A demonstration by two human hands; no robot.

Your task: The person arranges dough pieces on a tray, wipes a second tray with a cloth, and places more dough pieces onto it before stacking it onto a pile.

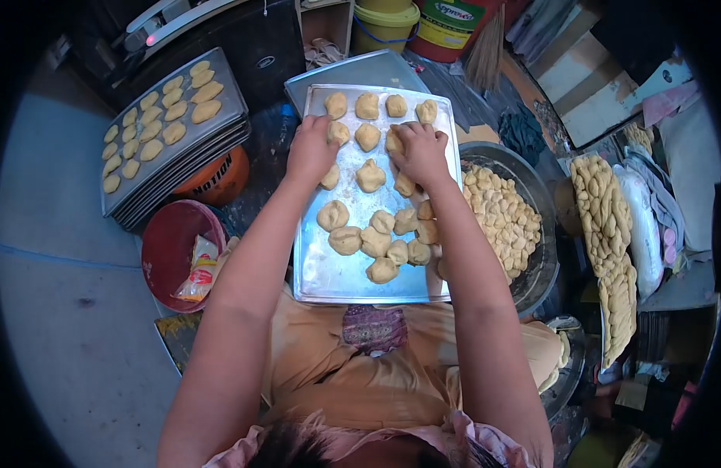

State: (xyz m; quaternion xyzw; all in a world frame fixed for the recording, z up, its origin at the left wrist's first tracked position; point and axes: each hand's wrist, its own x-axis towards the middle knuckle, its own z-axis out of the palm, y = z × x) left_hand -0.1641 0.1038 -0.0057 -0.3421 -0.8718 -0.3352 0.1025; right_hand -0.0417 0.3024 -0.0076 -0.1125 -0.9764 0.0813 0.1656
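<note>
At far left, a stack of dark metal trays (234,109) carries flattened pale dough ovals (175,111) on top. Beside it, a round red plastic tub (161,257) holds a plastic packet (198,273). The left hand (310,150) is partly closed, fingers and thumb about a rounded yellowish dough piece (340,133) on the shiny rectangular metal tray (313,269). Across the tray, the right hand (423,154) is also partly closed, about a similar dough lump (394,141). Farther right, a round dark basin (544,204) holds many small dough chunks (501,214).

A light, even touch with both hands would probably suit this soft dough; lining each piece up with its row and leaving gaps should keep the pieces from sticking, as the nearer cluster (375,242) sits crowded.

The left fingertips are hard to make out, and whether either piece is lifted or only pressed, I cannot tell. The right forearm hides part of the tray's edge and some dough, and the basin's near left side is covered.
</note>
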